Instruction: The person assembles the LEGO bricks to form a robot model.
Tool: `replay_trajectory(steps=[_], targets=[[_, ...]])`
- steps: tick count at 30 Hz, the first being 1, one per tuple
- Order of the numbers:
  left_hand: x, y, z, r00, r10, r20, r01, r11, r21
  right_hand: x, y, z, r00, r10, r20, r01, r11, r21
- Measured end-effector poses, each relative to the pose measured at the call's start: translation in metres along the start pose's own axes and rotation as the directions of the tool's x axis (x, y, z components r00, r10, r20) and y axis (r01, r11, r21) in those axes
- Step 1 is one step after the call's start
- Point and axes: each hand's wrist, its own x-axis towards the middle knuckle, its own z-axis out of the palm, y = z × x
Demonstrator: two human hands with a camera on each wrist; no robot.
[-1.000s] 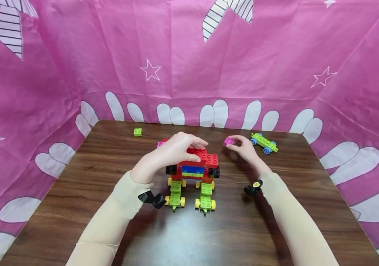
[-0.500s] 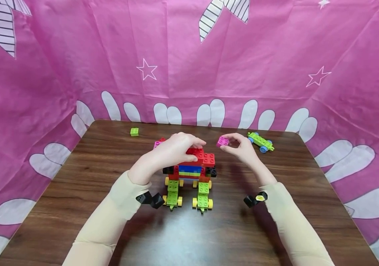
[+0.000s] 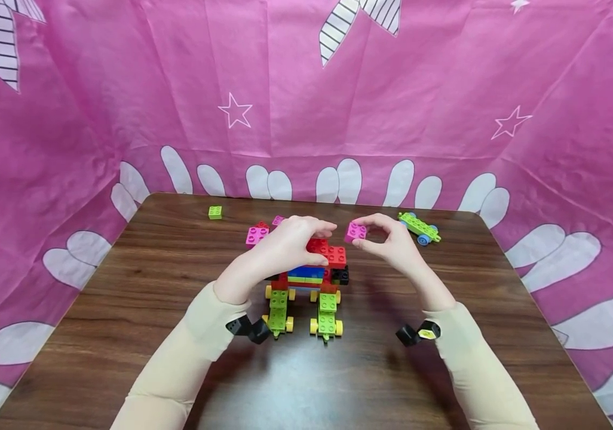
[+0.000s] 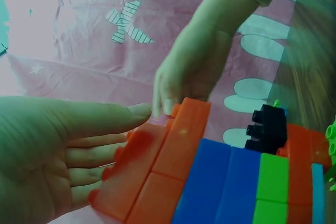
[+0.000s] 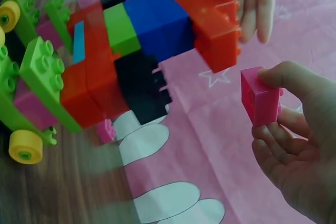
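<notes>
In the head view a toy figure of building bricks (image 3: 306, 273) stands mid-table, with a red top, blue and lime middle, black side bricks and lime wheeled feet. My left hand (image 3: 296, 239) spreads over its red top (image 4: 149, 166), thumb toward me, fingers extended on the far side, gripping nothing. That hand partly covers the figure's upper left. Right of the top and level with it, my right hand (image 3: 392, 242) pinches a pink brick (image 5: 260, 97) between thumb and fingers. The brick is raised and apart from the figure, its studs facing up in the head view.
Behind my left wrist are a pink brick (image 3: 257, 236), a red piece (image 3: 261, 225) and a smaller pink brick (image 3: 278, 220). A lime brick (image 3: 215, 212) lies at the back left, and a lime car base (image 3: 419, 227) with blue wheels at the back right. Pink cloth surrounds the table.
My right hand has carried the pink brick left and nearer to the figure. My left hand stays over the red top, its thumb and fingers slightly farther right relative to the figure.
</notes>
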Motion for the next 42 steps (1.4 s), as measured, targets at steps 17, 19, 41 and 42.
replay_trajectory(steps=[17, 19, 41, 42], targets=[[0.002, -0.004, 0.013, 0.998, 0.032, -0.055, -0.032, 0.999, 0.01, -0.021, -0.059, -0.001, 0.992, -0.083, 0.098, 0.086, 0.996, -0.023], [0.002, -0.004, 0.013, 0.998, 0.033, -0.059, -0.032, 0.999, 0.007, -0.022, -0.059, 0.0, 0.991, -0.078, 0.111, 0.082, 0.996, -0.027], [0.004, -0.005, 0.015, 0.996, 0.033, -0.079, -0.035, 0.999, -0.028, -0.013, -0.022, 0.003, 0.973, -0.165, 0.159, 0.178, 0.982, -0.068], [0.004, -0.005, 0.015, 0.996, 0.034, -0.08, -0.036, 0.999, -0.027, -0.013, -0.023, 0.003, 0.973, -0.163, 0.161, 0.176, 0.982, -0.073]])
